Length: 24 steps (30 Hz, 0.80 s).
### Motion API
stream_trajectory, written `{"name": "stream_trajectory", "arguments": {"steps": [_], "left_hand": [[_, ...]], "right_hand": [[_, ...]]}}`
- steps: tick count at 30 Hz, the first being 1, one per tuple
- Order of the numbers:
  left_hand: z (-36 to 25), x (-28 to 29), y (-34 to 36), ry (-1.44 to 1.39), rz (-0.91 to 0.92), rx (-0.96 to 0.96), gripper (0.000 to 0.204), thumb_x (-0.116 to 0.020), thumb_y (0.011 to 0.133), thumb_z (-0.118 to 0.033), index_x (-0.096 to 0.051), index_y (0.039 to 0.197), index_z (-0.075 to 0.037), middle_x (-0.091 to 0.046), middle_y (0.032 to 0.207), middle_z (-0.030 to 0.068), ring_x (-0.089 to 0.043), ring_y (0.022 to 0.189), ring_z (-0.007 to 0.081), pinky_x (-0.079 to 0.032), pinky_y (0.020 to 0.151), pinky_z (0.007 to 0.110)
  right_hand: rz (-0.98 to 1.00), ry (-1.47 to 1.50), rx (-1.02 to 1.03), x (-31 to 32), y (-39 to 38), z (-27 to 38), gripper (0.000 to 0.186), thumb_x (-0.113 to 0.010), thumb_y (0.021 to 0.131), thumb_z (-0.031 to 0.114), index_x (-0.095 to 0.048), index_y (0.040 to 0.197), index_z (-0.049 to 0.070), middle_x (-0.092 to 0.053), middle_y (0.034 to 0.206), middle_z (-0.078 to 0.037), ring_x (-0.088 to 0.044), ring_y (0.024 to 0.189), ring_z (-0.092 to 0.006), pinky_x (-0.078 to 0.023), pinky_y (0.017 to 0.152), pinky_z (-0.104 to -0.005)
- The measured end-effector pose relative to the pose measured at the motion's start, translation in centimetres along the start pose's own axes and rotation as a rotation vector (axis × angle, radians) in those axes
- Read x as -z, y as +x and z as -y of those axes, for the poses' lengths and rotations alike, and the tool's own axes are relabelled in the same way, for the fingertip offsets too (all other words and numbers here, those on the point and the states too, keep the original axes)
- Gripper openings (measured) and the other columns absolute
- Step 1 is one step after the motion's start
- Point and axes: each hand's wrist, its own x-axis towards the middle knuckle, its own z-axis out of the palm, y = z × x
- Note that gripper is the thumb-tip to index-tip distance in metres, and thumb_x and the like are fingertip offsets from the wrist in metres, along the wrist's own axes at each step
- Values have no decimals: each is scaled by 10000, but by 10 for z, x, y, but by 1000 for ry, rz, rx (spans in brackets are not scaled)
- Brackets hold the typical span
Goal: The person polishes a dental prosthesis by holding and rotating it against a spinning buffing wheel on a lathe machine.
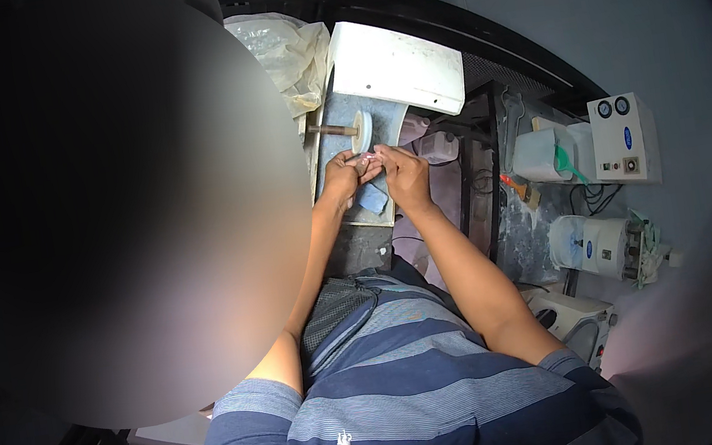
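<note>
In the head view, a small pink, glossy-looking piece [371, 157] is held near the upper centre of the frame, just below a white, round, disc-shaped wheel [364, 132] on a brown, rod-like shaft [331, 130]. It is grasped by the fingertips of both hands: from the left by the left hand [342, 177], from the right by the right hand [405, 176]. Exact finger contacts are too small to be made out, and whether the wheel is touched or is turning cannot be told.

For good control, the piece is best gripped firmly but lightly, with both wrists steadied and the fingertips held clear of the wheel's edge. If the wheel is run, only light, even pressure should be applied, and the piece should be turned so that no one spot is overworked; a snagged edge could pull it from the fingers. The blue, folded, cloth-like item [373, 199] below the hands, on the pale-rimmed grey tray [372, 223], would be better left well away from the wheel and shaft.
</note>
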Motion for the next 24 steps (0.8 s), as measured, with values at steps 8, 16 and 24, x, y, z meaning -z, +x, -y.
{"name": "stream_trajectory", "arguments": {"steps": [8,16,24], "left_hand": [[-4,0,-5,-2,14,2,173,-495,939,46,-462,1104,83,-651,1023,237,-682,906,291,-592,817,374],[-8,5,-7,47,39,36,132,-506,953,-5,-527,1048,84,-659,1019,242,-691,919,308,-591,795,363],[-11,0,-10,56,41,29,121,-522,950,-14,-540,1019,84,-659,998,243,-690,909,310,-595,784,370]], "right_hand": [[57,-12,-73,0,16,-9,173,-610,831,-7,-703,977,-6,-696,886,-195,-701,795,-307,-544,692,-339],[91,484,-649,-9,26,-28,173,-618,890,11,-672,1006,-106,-704,889,-147,-684,740,-171,-594,627,-277],[118,510,-781,-3,38,-27,192,-635,879,11,-649,1013,-126,-684,810,-139,-668,678,-174,-587,592,-273]]}}
